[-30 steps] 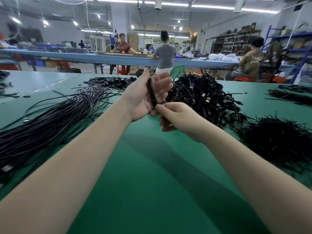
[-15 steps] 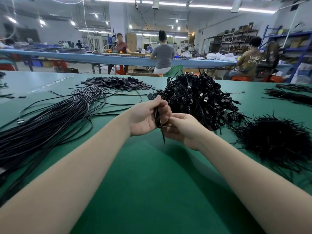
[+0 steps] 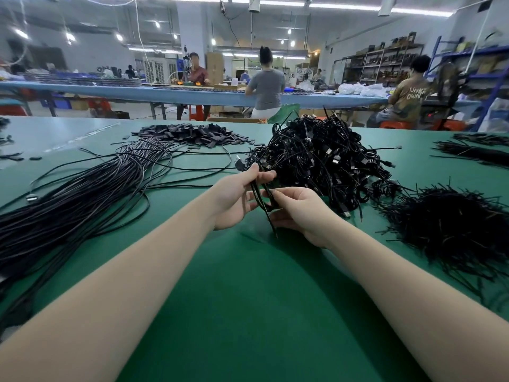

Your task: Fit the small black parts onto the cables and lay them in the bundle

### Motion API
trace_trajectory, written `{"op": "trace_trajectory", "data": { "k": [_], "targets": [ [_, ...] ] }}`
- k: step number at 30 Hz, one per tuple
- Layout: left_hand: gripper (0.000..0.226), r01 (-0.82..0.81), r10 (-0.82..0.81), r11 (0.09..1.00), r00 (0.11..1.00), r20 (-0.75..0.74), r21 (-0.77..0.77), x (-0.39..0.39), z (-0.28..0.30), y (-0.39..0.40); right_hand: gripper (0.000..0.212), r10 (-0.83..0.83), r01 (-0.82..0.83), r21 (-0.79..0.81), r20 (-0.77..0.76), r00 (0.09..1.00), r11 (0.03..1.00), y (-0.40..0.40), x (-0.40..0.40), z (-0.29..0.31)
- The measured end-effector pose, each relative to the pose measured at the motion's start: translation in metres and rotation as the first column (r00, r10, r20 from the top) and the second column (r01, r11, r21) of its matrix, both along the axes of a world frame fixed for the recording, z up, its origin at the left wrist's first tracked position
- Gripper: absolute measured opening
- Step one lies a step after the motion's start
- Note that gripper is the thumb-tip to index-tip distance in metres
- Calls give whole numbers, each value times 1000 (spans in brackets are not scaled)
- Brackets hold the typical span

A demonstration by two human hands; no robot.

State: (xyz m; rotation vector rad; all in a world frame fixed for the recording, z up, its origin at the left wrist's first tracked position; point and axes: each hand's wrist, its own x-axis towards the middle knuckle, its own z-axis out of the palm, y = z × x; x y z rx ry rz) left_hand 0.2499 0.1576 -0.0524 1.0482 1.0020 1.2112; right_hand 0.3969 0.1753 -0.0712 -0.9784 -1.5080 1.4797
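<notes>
The fingers [image 3: 264, 176] of the left hand [image 3: 234, 197] pinch a thin black cable [image 3: 260, 199] near its top, where a small plug end [image 3: 240, 164] sticks out above the thumb. The right hand [image 3: 298, 209] holds the same cable lower down, its fingers curled around it, and the free tail hangs toward the green surface [image 3: 248, 299]. If a small black part already sits on the cable, I cannot tell; it is too dark and thin there.

To do this step well, I think the left hand should keep the cable straight and tight while the right hand slides the part along it, not at an angle, so that it does not catch. The supply of small black parts [image 3: 192, 135] lies far in front, and the finished long bundle [image 3: 82, 194] lies at the left, so the cable should go there after fitting, parallel with the others. The tangled pile [image 3: 325, 161] just behind the hands could catch the loose tail.

Compared with one second ago, both hands have come down from a raised position to just above the surface, and the cable now hangs lower between them.
</notes>
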Motion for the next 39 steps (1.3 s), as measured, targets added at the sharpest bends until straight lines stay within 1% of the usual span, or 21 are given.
{"op": "trace_trajectory", "data": {
  "k": [3, 5, 8, 11, 13, 16, 19, 21, 22, 23, 24, 25, 26, 27, 28, 29, 30, 31, 34, 37, 39],
  "targets": [
    [40, -13, 10, 999, 997, 77, 46, 4, -2, 0, 22, 86, -90, 58, 55, 995, 994, -1, 0, 1],
    [38, -50, 47, 998, 997, 62, 47, 7, -4, 0, 27, 115, -157, 202, 207, 972, 967, -3, 0, 3],
    [37, -117, 115, 992, 992, 53, 45, 10, -5, 1, 29, -84, -181, 468, 491, 867, 865, -5, -7, 3],
    [39, -175, 178, 981, 984, -27, 85, 17, -6, 0, 23, -260, -203, 587, 607, 750, 784, -8, -17, -1],
    [41, -171, 179, 979, 982, -65, 109, 22, -9, -1, 23, -364, -205, 631, 648, 669, 748, -8, -18, -5],
    [42, -96, 101, 991, 993, -53, 93, 24, -10, 0, 17, -516, -186, 694, 662, 543, 695, -6, -11, -10],
    [32, -35, 35, 999, 998, -44, -1, 21, -11, -3, 19, -571, -85, 693, 651, 501, 716, 0, -3, -12],
    [22, -156, 156, 988, 987, -42, 6, 21, -13, -2, 26, -583, 34, 660, 636, 505, 750, 3, 5, -11],
    [15, -262, 268, 961, 961, -66, 90, 19, -14, -2, 26, -583, 46, 652, 641, 498, 757, 5, 9, -12],
    [12, -347, 392, 903, 907, -153, 254, 15, -15, -2, 25, -571, 13, 647, 663, 485, 762, 7, 12, -12],
    [18, -335, 515, 808, 800, -307, 484, 10, -16, -1, 23, -549, -51, 641, 693, 468, 766, 7, 13, -13],
    [27, -166, 613, 709, 626, -482, 686, 4, -19, 1, 21, -528, -124, 636, 721, 448, 762, 6, 13, -14],
    [35, 82, 683, 639, 398, -613, 765, -2, -21, 3, 20, -514, -194, 635, 739, 436, 748, 4, 11, -16],
    [37, 295, 723, 610, 171, -669, 735, -6, -23, 4, 21, -508, -253, 641, 745, 432, 725, 3, 10, -17],
    [33, 431, 739, 608, -1, -674, 666, -10, -25, 5, 24, -509, -301, 647, 749, 424, 700, 3, 9, -18],
    [27, 494, 741, 622, -119, -661, 608, -11, -28, 6, 27, -513, -352, 645, 758, 402, 678, 2, 8, -17],
    [23, 523, 735, 638, -193, -650, 565, -12, -31, 4, 28, -509, -403, 628, 777, 371, 666, 2, 8, -16],
    [22, 533, 732, 645, -226, -643, 547, -12, -33, 3, 28, -498, -443, 604, 797, 342, 662, 2, 8, -14],
    [23, 507, 705, 675, -229, -671, 536, -7, -34, -2, 22, -500, -513, 560, 824, 266, 651, 3, 13, -6],
    [25, 476, 679, 708, -256, -688, 521, -3, -34, -3, 20, -613, -602, 585, 767, 190, 544, 3, 16, 3],
    [23, 438, 676, 715, -239, -697, 544, 3, -35, -5, 21, -694, -685, 583, 703, 156, 437, 1, 18, 14]
  ]
}}
